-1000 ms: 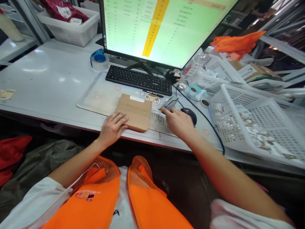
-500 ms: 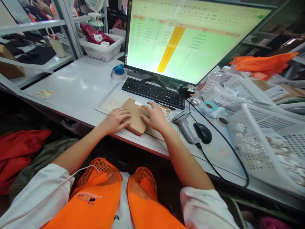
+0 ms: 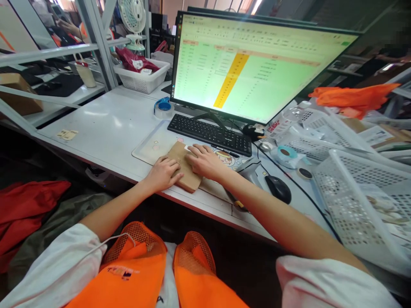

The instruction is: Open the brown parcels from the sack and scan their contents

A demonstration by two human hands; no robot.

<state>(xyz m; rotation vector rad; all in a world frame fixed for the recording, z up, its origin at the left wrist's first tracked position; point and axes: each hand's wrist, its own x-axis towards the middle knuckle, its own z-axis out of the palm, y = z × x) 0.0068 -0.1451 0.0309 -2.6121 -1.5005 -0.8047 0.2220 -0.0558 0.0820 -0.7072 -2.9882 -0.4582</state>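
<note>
A flat brown cardboard box (image 3: 189, 181) lies on the desk mat (image 3: 144, 150) near the desk's front edge. My left hand (image 3: 163, 174) holds its left side, fingers bent over the top and thumb along the near part. Across the box's upper right lies my right hand (image 3: 204, 161), fingers stretched out and pointing left. A small white label edge shows by the right fingertips; the rest of it is covered. Beside my right forearm is a grey barcode scanner (image 3: 248, 170), partly hidden by the arm.
Behind the box stand a black keyboard (image 3: 208, 133) and a large monitor (image 3: 257, 72). A black mouse (image 3: 278, 189) and white plastic baskets (image 3: 349, 205) are to the right. At the left are a blue tape dispenser (image 3: 163, 107) and a basket with red bags (image 3: 141, 81).
My right hand has turned and shifted left over the box, its forearm now passing over the scanner. My left hand stays at the box's left side. The camera view has tilted slightly upward.
</note>
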